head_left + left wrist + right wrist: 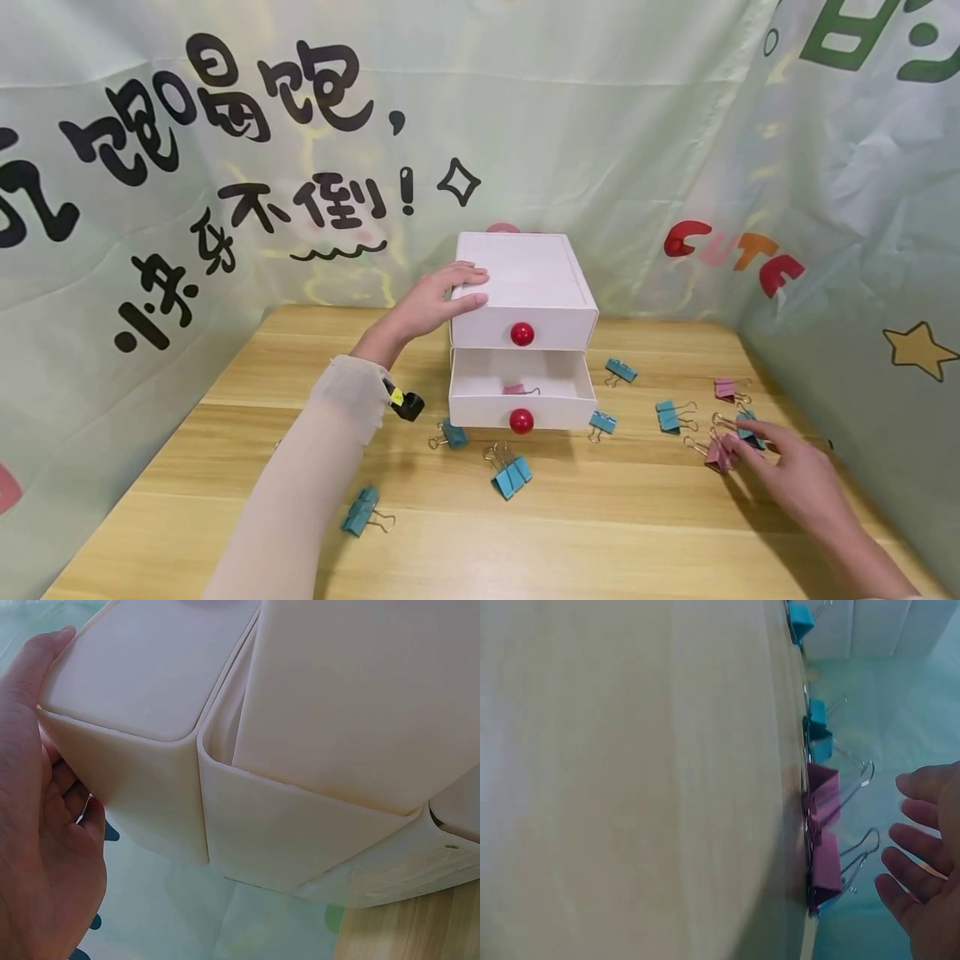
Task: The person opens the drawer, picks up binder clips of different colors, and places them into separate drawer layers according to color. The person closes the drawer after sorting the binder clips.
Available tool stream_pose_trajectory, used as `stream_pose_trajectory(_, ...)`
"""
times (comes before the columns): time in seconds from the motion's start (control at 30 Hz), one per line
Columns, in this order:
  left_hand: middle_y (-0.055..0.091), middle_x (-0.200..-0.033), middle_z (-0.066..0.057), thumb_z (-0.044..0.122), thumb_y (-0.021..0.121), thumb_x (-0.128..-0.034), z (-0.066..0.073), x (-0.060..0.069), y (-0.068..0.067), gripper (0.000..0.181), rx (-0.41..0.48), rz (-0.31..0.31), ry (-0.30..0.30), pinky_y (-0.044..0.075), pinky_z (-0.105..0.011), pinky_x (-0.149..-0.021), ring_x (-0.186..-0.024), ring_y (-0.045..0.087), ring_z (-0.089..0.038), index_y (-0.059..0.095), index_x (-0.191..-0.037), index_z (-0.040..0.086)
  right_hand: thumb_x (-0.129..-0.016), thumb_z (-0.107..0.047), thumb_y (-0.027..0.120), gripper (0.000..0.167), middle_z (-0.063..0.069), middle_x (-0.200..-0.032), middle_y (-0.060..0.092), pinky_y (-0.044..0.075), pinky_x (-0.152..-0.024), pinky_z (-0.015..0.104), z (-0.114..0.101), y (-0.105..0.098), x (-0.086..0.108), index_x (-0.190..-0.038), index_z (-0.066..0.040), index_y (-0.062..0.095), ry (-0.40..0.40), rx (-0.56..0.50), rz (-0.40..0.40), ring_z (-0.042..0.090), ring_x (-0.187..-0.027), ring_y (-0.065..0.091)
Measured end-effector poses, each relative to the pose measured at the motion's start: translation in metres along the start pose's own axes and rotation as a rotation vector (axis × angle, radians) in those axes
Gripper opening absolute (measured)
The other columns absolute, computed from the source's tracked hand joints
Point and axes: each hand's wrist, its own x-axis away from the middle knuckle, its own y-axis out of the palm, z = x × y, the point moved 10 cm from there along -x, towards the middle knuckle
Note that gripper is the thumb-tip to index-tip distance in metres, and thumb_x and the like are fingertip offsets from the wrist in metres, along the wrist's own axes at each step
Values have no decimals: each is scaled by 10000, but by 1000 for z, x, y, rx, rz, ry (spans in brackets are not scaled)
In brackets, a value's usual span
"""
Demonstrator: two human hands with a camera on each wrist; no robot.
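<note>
A pink binder clip (716,456) lay at the right of the frame, on the wooden table (585,533), just by the thumb and fingertips of my right hand (797,471). A teal clip (745,417) sat next to it, partly covered by my index finger. That hand was loosely spread and held nothing; the right wrist view showed a gap between my fingertips and the wire handles. A second teal clip (667,417) lay a little to the left, and another pink clip (724,388) lay higher up.

The white drawer box (517,271) stood at the centre of the frame. My left hand (431,304) rested on its upper left edge, the fingers laid over the top rather than closed around anything. The upper drawer was pushed in, with a red knob (522,334); the lower drawer (476,412) was pulled out, and a small pink clip (513,389) lay inside.

More teal clips were scattered about: one by the lower left corner of the box, a larger one below it, one toward the lower left of the frame, and two to its right.

My left arm wore a pale sleeve (300,475). Behind everything hung a pale green cloth (570,150), with black characters at upper left and a yellow star (919,350) at far right.
</note>
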Motion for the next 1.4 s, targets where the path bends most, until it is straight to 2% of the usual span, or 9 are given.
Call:
stream_pose_trajectory(0.1, 489, -1460, 2, 414, 608, -947, 0, 0, 0, 502, 1, -1, 0, 196, -365, -1171, -1414, 307, -148, 595, -1357, 123, -938, -402, 651, 525, 335, -1241, 562, 412, -758, 659, 9, -2, 0, -1269, 2, 604, 27, 16, -2, 563, -1009, 539)
stream_pose_trajectory(0.37, 484, -1464, 1, 414, 606, -947, 0, 0, 0, 504, 2, -2, -5, 193, -362, -1172, -1416, 302, -148, 592, -1360, 125, -952, -381, 632, 539, 380, -1232, 525, 431, -713, 661, 30, 0, -2, -1281, 40, 566, 37, 75, -70, 562, -983, 539)
stream_pose_trajectory(0.6, 481, -1467, -1, 406, 611, -946, 0, 0, -1, 502, 2, 2, -13, 189, -369, -1174, -1418, 301, -156, 589, -1362, 125, -933, -448, 638, 598, 358, -1259, 529, 440, -730, 658, 36, 11, -6, -1263, 48, 580, 43, 89, -136, 540, -1007, 568)
stream_pose_trajectory(0.83, 480, -1467, 1, 413, 606, -948, 1, 1, 0, 503, -5, -8, -16, 189, -374, -1173, -1419, 299, -154, 589, -1363, 129, -892, -296, 725, 580, 362, -1119, 598, 460, -750, 661, 31, 26, -13, -1290, 85, 543, -17, 63, -230, 538, -985, 585)
stream_pose_trajectory(0.93, 478, -1469, 2, 412, 606, -949, 1, 0, 0, 506, -7, -10, -13, 186, -373, -1174, -1419, 298, -154, 585, -1366, 128, -856, -224, 762, 580, 328, -1055, 636, 484, -750, 622, 27, 29, -16, -1280, 104, 541, -49, 52, -234, 498, -931, 621)
stream_pose_trajectory(1.03, 479, -1468, 0, 406, 609, -949, 1, -1, 0, 505, -7, -9, -9, 187, -373, -1174, -1418, 301, -155, 585, -1367, 123, -829, -171, 775, 545, 248, -959, 673, 515, -671, 526, 24, 32, -22, -1255, 94, 564, -76, 73, -244, 386, -813, 655)
stream_pose_trajectory(1.13, 480, -1467, 3, 407, 609, -948, 0, -1, 0, 503, -9, -8, -9, 194, -372, -1172, -1415, 305, -152, 587, -1365, 127, -829, -155, 771, 497, 232, -964, 669, 515, -640, 480, 20, 37, -26, -1226, 82, 591, -115, 86, -274, 303, -775, 642)
stream_pose_trajectory(1.27, 482, -1466, 3, 410, 608, -949, -1, -1, 0, 500, -8, -4, -11, 206, -375, -1169, -1411, 312, -149, 591, -1362, 130, -840, -168, 766, 456, 273, -1060, 638, 515, -716, 512, 12, 42, -29, -1206, 64, 623, -178, 107, -301, 257, -786, 614)
stream_pose_trajectory(1.4, 483, -1465, -2, 407, 611, -948, 1, 0, 0, 501, -5, -5, -9, 202, -376, -1170, -1414, 309, -155, 590, -1362, 126, -845, -180, 760, 425, 149, -970, 626, 479, -670, 446, 7, 45, -30, -1199, 29, 648, -188, 147, -315, 147, -715, 512)
